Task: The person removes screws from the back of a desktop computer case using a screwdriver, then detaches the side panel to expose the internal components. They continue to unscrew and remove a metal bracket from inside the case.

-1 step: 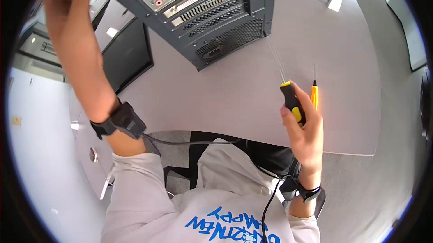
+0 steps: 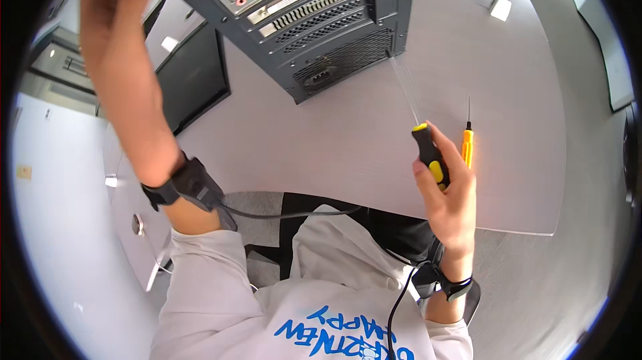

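Note:
My right hand [image 2: 449, 193] is wrapped round the black and yellow handle of a screwdriver [image 2: 428, 153]. Its long shaft points away from me, and the tip is at the lower right corner of a dark grey computer case [image 2: 341, 82]; I cannot tell whether it touches. The rear of the case faces me, with ports and slot covers showing. My left hand [image 2: 120, 6] is raised at the upper left, beside the case. Its fingertips are blurred and cut off by the picture's edge; a pale, shiny piece shows between them, too unclear to name.
An orange screwdriver [image 2: 467, 146] lies on the table [image 2: 334, 153] just right of my right hand. A black monitor [image 2: 194, 82] stands left of the case. Farther back at the right is a small white block [image 2: 499, 7]. A black cable [image 2: 287, 215] runs from my left wrist strap across my lap.
My left hand and forearm have shifted slightly right. The screwdriver in my right hand has moved a little left. The whole view has shifted slightly.

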The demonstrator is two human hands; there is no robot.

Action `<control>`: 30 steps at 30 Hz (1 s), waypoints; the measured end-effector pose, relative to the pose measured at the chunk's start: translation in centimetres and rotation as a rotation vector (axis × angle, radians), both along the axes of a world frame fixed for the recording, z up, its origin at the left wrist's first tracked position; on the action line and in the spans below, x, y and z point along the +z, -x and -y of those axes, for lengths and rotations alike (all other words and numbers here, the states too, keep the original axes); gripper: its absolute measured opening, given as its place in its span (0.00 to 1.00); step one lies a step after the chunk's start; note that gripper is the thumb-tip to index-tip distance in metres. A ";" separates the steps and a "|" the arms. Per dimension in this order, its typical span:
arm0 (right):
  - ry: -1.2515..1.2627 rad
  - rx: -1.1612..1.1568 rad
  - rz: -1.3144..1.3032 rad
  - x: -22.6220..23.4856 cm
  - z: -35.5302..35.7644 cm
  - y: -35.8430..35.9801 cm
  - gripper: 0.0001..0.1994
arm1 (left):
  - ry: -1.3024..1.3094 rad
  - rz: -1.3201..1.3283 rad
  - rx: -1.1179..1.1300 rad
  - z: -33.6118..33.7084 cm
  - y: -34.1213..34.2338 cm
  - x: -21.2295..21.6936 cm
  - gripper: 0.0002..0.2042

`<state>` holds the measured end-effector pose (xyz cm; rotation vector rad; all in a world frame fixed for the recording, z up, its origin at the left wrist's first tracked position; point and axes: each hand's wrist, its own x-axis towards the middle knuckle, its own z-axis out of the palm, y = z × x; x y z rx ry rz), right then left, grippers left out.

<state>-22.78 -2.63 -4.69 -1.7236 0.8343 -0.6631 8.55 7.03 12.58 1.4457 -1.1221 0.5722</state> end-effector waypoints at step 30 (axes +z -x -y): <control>0.168 0.146 0.109 -2.1 -0.1 0.9 0.25 | -0.315 -0.382 0.186 2.3 6.2 -16.4 0.31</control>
